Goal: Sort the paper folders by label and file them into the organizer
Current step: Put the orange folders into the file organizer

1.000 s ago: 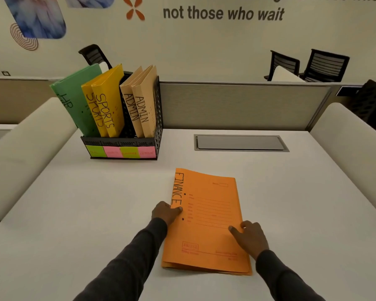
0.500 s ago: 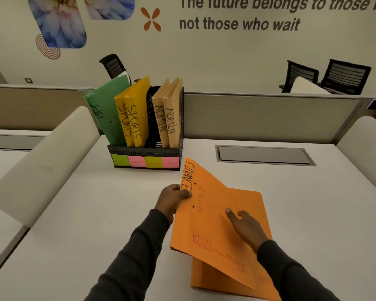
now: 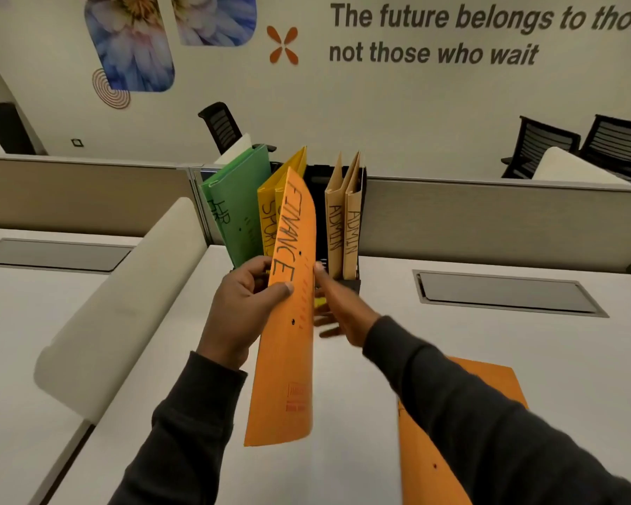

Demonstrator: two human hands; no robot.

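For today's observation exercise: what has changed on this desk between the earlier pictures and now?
The left hand lifted the top FINANCE folder off the desk, upright, toward the organizer; the right hand let go and reaches ahead. The second orange folder stayed flat; the filed folders are unchanged.

The orange FINANCE folder [image 3: 288, 322] is now lifted off the table and held upright by the left hand [image 3: 239, 315], right in front of the organizer [image 3: 350, 282]. The right hand [image 3: 343, 311] is now reached toward the organizer.
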